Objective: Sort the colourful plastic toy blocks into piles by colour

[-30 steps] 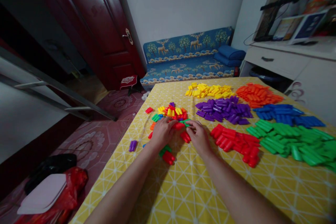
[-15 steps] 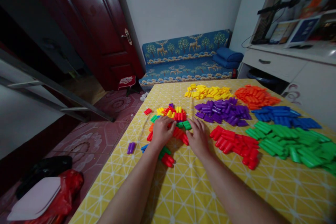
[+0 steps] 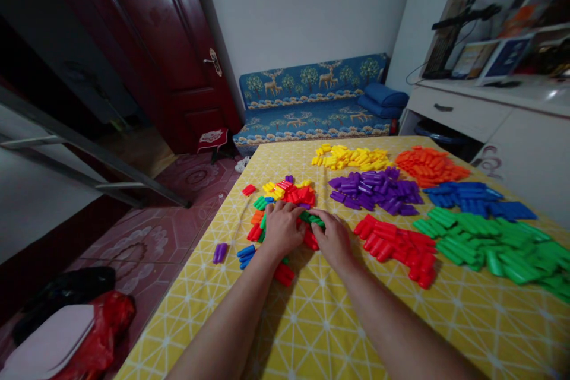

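A mixed pile of small plastic building blocks (image 3: 296, 195), rounded like joined tubes, lies on the table in front of me. My left hand (image 3: 282, 227) is curled over the near part of this pile, its fingertips partly hidden, so what it grips does not show. Close by on the right, my right hand (image 3: 332, 234) has thumb and fingers closed around a green block (image 3: 315, 219), whose left end reaches toward my left thumb. Red blocks (image 3: 310, 240) lie under and between the hands. Blue blocks (image 3: 246, 255) and red blocks (image 3: 284, 275) show around my left wrist.
Sorted heaps of yellow (image 3: 351, 157), purple (image 3: 376, 191), orange (image 3: 430, 165), blue (image 3: 463, 195), green (image 3: 494, 243) and red blocks (image 3: 396, 246) spread to the right on the yellow tablecloth (image 3: 329, 320). A purple block (image 3: 219, 253) lies near the left edge. A patterned sofa (image 3: 312, 101) stands behind.
My hands have come closer together. My right fingers have closed around a green block, and my left hand has shifted right over the pile. The view has tilted slightly.
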Demonstrator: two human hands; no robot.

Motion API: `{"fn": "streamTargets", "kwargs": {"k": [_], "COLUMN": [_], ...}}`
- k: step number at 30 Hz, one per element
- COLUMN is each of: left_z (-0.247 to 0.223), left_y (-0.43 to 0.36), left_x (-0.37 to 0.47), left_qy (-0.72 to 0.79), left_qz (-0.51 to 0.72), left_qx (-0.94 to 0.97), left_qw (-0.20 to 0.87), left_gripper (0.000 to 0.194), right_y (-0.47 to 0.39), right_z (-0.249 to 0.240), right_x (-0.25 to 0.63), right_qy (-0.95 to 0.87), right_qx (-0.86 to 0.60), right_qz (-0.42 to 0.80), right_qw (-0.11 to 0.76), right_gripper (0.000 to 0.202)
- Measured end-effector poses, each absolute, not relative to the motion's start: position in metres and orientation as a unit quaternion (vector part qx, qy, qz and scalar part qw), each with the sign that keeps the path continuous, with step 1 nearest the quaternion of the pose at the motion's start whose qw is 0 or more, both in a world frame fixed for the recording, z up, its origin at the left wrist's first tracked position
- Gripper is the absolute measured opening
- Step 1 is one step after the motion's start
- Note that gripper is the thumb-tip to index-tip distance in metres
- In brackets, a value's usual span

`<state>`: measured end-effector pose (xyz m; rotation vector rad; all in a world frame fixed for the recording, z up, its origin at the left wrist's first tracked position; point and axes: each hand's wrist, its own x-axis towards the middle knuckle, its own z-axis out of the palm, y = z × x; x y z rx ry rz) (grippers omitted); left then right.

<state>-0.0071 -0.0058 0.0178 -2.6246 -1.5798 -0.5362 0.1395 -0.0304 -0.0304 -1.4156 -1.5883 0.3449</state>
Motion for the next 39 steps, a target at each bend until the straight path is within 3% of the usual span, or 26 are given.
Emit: {"fn": "streamTargets", "kwargs": {"k": [10,15,23,28,33,36,39], "left_z": [0.014,0.009,0.008,0.006,0.004,0.007,0.011], "left_y": [-0.005,-0.002,-0.001,0.000,0.004,0.002,0.000], "left_x": [-0.010,-0.011,-0.011,-0.013,-0.016,-0.016,-0.014], "left_qy": [-0.498,-0.505,-0.439,-0.422,-0.439,-0.430,-0.422], "left_qz": [-0.198,-0.276,-0.261,-0.283,-0.276,-0.261,-0.261], "left_qx": [-0.844,-0.818,-0.859,-0.860,-0.854,-0.863,-0.866], "left_qw": [0.021,-0.008,-0.036,-0.054,-0.044,-0.053,-0.062], "left_gripper": [0.024,0.026,0.034,0.043,0.042,0.041,0.041], "right_y": [-0.031,-0.026,-0.035,-0.041,-0.054,-0.071,-0.095], "right_z": [-0.032,-0.044,-0.028,-0.022,-0.001,0.024,0.038], "right_x": [0.141,0.140,0.135,0.132,0.144,0.190,0.266], "right_qy": [-0.563,-0.532,-0.562,-0.557,-0.461,-0.442,-0.436], "right_qx": [-0.536,-0.523,-0.504,-0.505,-0.495,-0.514,-0.579], "right_qz": [0.264,0.298,0.295,0.276,0.310,0.281,0.135], "right_qw": [0.571,0.595,0.585,0.598,0.668,0.679,0.675], "right_gripper": [0.022,0.033,0.038,0.025,0.023,0.027,0.031]}}
